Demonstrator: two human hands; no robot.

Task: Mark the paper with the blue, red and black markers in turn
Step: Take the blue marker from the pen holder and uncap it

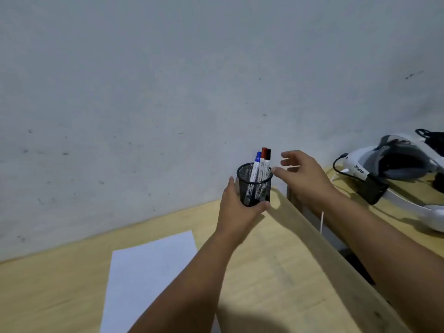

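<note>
Fingers of the left hand (pixel 236 207) are curling around the black wire-mesh pen cup (pixel 254 185), gripping its lower wall at the far edge of the light wooden desk (pixel 264 272). Nearer, a white sheet of paper (pixel 146 277) is lying flat, untouched. Standing inside the cup are the blue-capped marker (pixel 256 165), red-capped marker (pixel 263 159) and black-capped marker (pixel 268 162). Just beside them, the right hand (pixel 302 175) is hovering, fingers loose and spread, holding nothing.
</note>
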